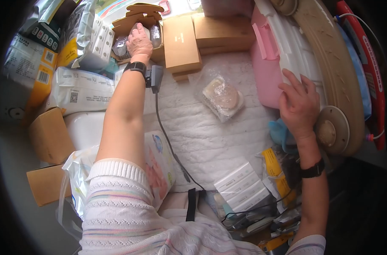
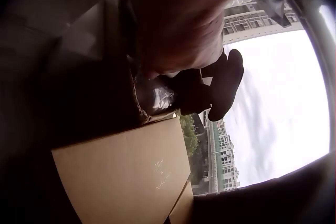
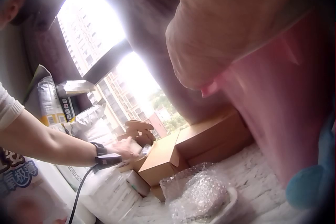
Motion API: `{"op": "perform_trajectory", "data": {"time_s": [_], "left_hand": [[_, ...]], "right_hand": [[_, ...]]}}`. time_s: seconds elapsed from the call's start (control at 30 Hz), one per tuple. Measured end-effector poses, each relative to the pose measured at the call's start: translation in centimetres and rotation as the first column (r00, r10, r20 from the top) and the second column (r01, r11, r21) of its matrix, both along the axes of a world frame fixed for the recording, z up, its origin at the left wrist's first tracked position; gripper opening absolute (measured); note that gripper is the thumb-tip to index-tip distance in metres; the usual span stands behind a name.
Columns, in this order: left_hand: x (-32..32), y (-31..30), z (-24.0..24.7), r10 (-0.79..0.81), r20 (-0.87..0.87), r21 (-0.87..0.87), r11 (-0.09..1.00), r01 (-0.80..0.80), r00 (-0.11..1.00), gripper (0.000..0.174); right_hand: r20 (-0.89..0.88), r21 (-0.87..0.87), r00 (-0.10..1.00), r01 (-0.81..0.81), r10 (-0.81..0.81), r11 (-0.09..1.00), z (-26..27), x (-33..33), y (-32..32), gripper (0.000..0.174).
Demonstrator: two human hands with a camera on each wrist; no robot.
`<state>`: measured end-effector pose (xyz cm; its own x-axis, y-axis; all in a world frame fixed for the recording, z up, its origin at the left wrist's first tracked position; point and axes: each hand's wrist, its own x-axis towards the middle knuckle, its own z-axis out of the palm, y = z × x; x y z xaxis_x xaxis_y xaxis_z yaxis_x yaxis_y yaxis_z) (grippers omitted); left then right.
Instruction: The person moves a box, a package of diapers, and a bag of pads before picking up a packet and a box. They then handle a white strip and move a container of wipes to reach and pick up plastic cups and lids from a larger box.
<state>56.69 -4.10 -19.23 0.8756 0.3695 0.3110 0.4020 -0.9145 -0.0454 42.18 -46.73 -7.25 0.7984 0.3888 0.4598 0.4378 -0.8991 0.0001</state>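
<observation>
At the far end, my left hand (image 1: 140,43) reaches into an open cardboard box (image 1: 158,54), its fingers fairly straight over a pale, plastic-wrapped item. Clear plastic-wrapped packs (image 1: 155,35) sit on either side of it inside the box. The palm hides much of the contents in the left wrist view. On the right, my right hand (image 1: 302,104) hovers with loosely bent fingers beside a pink bin (image 1: 266,83) that has a white ribbed part, holding nothing. Between the hands, a bubble-wrapped pale object (image 1: 222,97) lies on the white quilted cover (image 1: 180,140).
Closed brown boxes (image 1: 181,44) stand right beside the open one. Bulky packages (image 1: 81,91) crowd the left side. White small packs (image 1: 241,187) and a blue object (image 1: 278,131) lie near the right arm. A cable (image 1: 168,146) runs from the left wrist toward the lap.
</observation>
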Motion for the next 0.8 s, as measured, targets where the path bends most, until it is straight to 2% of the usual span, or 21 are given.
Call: {"op": "perform_trajectory", "data": {"time_s": [0.13, 0.37, 0.47, 0.53, 0.63, 0.77, 0.8], "left_hand": [[0.6, 0.2, -0.7, -0.048, 0.024, -0.119, 0.992, 0.051, 0.999, 0.070], [-1.2, 0.0, -0.7, -0.052, 0.050, -0.071, 0.996, 0.056, 0.997, 0.068], [-1.9, 0.0, 0.0, -0.008, -0.007, -0.098, 0.995, 0.007, 1.000, 0.067], [-1.2, 2.0, -1.5, -0.103, 0.146, -0.371, 0.916, 0.151, 0.984, 0.069], [-0.7, 2.1, -1.7, -0.071, 0.141, -0.409, 0.904, 0.124, 0.987, 0.069], [-0.7, 0.5, -0.7, -0.011, 0.060, -0.295, 0.955, 0.028, 0.998, 0.068], [-0.9, 0.2, -0.4, 0.002, 0.045, -0.250, 0.968, 0.009, 0.999, 0.062]], "right_hand": [[-0.005, -0.002, 1.000, 0.009, -0.009, 1.000, -0.1, 0.0, 0.1, 0.020], [-0.005, 0.008, 1.000, 0.003, -0.002, 1.000, -0.1, 0.1, -0.1, 0.019], [0.003, 0.003, 1.000, 0.002, -0.002, 1.000, -0.1, 0.0, -0.1, 0.019], [-0.008, 0.005, 1.000, 0.007, -0.007, 1.000, -0.1, 0.0, -0.1, 0.019], [-0.001, 0.018, 1.000, 0.006, -0.006, 1.000, -0.1, 0.0, 0.0, 0.019], [-0.003, 0.004, 1.000, 0.004, -0.004, 1.000, 0.0, 0.0, 0.1, 0.019], [-0.004, 0.001, 1.000, 0.004, -0.004, 1.000, 0.0, 0.0, 0.1, 0.019]]}}
